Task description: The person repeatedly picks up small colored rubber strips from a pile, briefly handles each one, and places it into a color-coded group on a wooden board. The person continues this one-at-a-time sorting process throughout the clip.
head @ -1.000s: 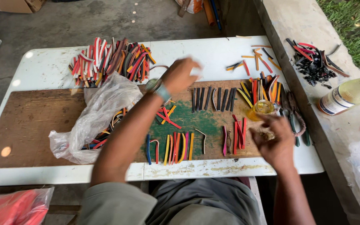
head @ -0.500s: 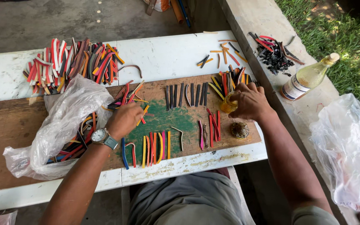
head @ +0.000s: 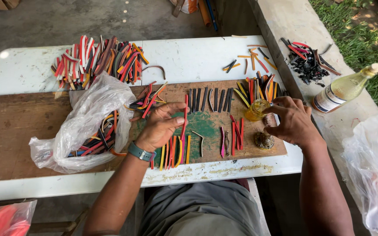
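My left hand (head: pixel 159 127), with a watch on the wrist, pinches a long red strip (head: pixel 184 114) above the green-stained patch of a wooden board (head: pixel 5 131). Short coloured strips (head: pixel 173 153) lie side by side under that hand. My right hand (head: pixel 290 121) rests on the right of the board, its fingertips closed on the rim of a small jar of yellow liquid (head: pixel 256 110). A round brown lump (head: pixel 264 140) sits just below the jar. A row of black strips (head: pixel 211 100) lies between the two hands, further back.
A heap of coloured strips (head: pixel 97 59) lies on the white table (head: pixel 189 57). A clear bag of strips (head: pixel 88 126) slumps on the board's left. A bottle of yellowish liquid (head: pixel 344 89) and dark scraps (head: pixel 307 61) rest on the concrete ledge. Another plastic bag (head: pixel 372 166) hangs at right.
My left hand has drawn back from the far heap to the board's middle and now pinches a red strip. My right hand has moved up from the board's front edge to the jar.
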